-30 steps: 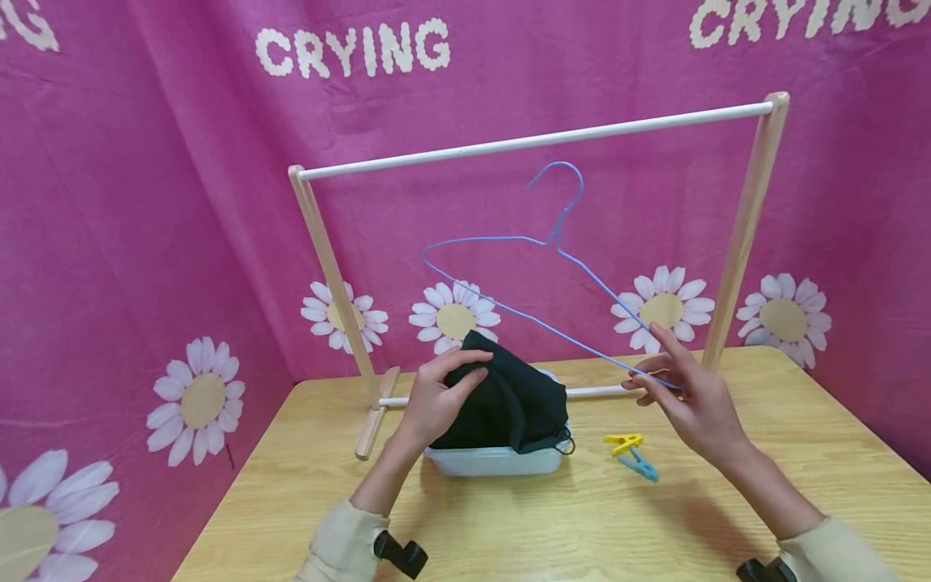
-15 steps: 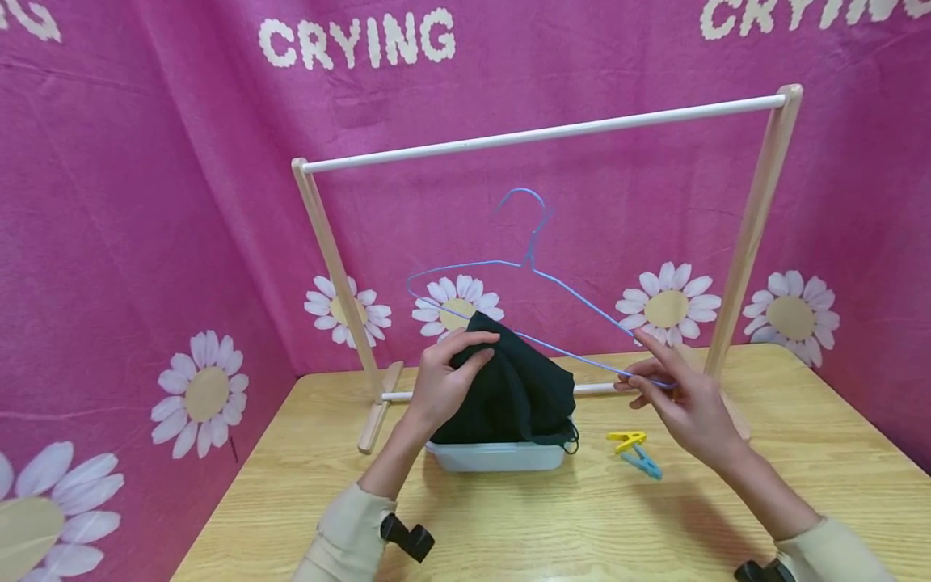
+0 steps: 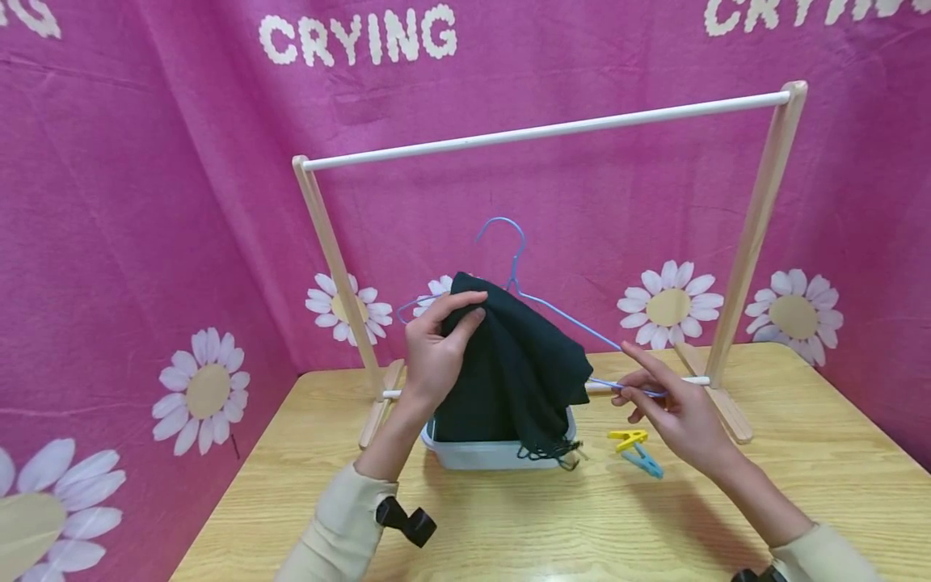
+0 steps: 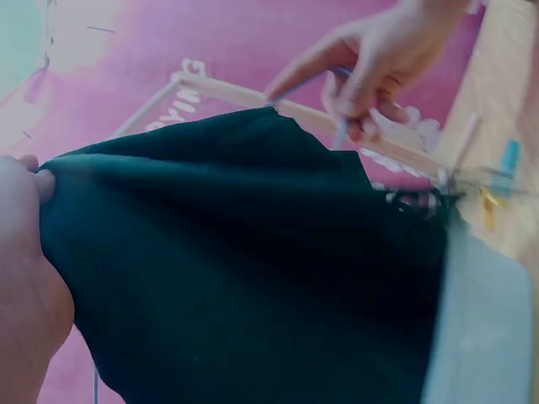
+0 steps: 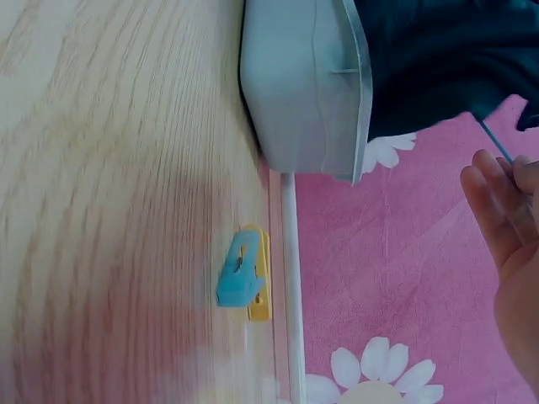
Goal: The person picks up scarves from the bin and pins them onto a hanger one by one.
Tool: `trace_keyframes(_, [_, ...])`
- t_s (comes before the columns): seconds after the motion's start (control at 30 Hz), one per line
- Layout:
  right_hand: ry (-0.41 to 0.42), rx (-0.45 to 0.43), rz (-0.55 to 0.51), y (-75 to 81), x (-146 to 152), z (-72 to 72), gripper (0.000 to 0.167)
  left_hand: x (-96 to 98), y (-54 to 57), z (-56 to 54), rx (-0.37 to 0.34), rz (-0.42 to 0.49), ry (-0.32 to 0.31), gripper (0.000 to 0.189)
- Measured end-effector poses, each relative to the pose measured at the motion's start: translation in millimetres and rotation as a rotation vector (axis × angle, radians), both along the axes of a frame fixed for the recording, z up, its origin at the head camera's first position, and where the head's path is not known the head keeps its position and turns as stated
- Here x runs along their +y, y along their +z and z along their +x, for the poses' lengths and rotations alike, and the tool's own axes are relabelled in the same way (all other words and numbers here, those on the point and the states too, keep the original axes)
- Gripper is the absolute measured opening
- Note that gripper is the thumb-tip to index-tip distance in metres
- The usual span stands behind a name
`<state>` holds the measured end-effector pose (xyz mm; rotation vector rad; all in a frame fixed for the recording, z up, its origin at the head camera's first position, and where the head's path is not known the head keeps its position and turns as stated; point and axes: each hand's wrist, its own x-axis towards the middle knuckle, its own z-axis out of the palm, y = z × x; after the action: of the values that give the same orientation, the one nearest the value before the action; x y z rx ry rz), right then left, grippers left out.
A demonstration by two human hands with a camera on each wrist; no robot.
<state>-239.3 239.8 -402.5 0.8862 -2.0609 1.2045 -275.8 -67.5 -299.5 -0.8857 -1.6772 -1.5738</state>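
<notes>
My left hand [image 3: 436, 352] pinches the upper left corner of a dark fringed scarf [image 3: 509, 372] between thumb and fingers. The scarf hangs from there down into a whitish plastic tub [image 3: 494, 457], its fringe [image 3: 549, 453] draped over the front right rim. Behind the cloth is a blue wire hanger [image 3: 582, 325], hook upward, its middle and lower wire mostly covered. My right hand [image 3: 676, 412] holds the hanger's right end between thumb and fingers, the index finger along the sloping wire. In the left wrist view the scarf [image 4: 244, 244] stretches from the left hand toward the tub.
A drying rack with a white top bar [image 3: 545, 132] and wooden posts [image 3: 756, 234] stands behind. A yellow clothespin [image 3: 629, 438] and a blue clothespin [image 3: 643, 461] lie together right of the tub. Pink flowered fabric [image 3: 582, 210] hangs behind the wooden table [image 3: 509, 525].
The hanger has come down and left, going behind the scarf. My left hand has lifted the scarf higher, and more of its fringe now shows over the tub's rim.
</notes>
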Motion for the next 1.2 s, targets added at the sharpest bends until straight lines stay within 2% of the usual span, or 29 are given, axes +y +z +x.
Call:
trace_keyframes(0.1, [0.027, -0.035, -0.036, 0.3, -1.5, 1.7, 0.077, 4.3, 8.4, -0.2, -0.030, 0.032, -0.015, 0.020])
trace_keyframes(0.2, [0.064, -0.092, -0.079, 2.3, -4.3, 3.3, 0.075, 8.7, 7.4, -2.4, -0.075, 0.020, -0.036, 0.022])
trace_keyframes(0.33, [0.103, -0.144, -0.123, 3.9, -6.7, 5.2, 0.073, 13.3, -7.5, -8.6, -0.149, -0.025, -0.041, 0.023])
trace_keyframes(0.5, [0.178, -0.185, -0.164, 2.6, -5.8, 7.7, 0.070, 16.6, -28.3, -20.6, -0.287, -0.087, -0.001, 0.022])
trace_keyframes(0.57, [0.210, -0.192, -0.161, 1.6, -5.3, 8.2, 0.067, 18.1, -33.5, -26.2, -0.363, -0.095, -0.002, 0.023])
trace_keyframes(0.63, [0.232, -0.193, -0.140, 0.1, -5.4, 8.1, 0.065, 19.4, -35.4, -30.9, -0.478, -0.059, -0.037, 0.025])
trace_keyframes(0.73, [0.236, -0.213, -0.096, -3.8, -6.0, 8.1, 0.063, 20.8, -33.6, -37.0, -0.630, 0.098, -0.114, 0.028])
trace_keyframes(0.83, [0.231, -0.236, -0.054, -7.4, -7.6, 9.7, 0.062, 22.2, -27.3, -42.3, -0.695, 0.319, -0.192, 0.026])
trace_keyframes(0.93, [0.249, -0.229, -0.049, -9.0, -10.7, 11.6, 0.060, 23.6, -17.3, -47.5, -0.694, 0.519, -0.246, 0.024])
trace_keyframes(1.03, [0.288, -0.198, -0.069, -7.4, -16.0, 12.9, 0.055, 24.7, -1.1, -53.4, -0.680, 0.761, -0.265, 0.023])
trace_keyframes(1.13, [0.317, -0.183, -0.095, -3.7, -20.3, 13.1, 0.052, 25.6, 15.7, -62.2, -0.608, 0.976, -0.226, 0.024])
trace_keyframes(1.17, [0.323, -0.187, -0.104, -2.2, -20.7, 13.2, 0.051, 26.2, 19.2, -65.6, -0.593, 0.999, -0.194, 0.022])
trace_keyframes(1.2, [0.322, -0.192, -0.113, -1.0, -20.4, 13.3, 0.050, 26.9, 21.0, -68.6, -0.583, 0.981, -0.159, 0.019])
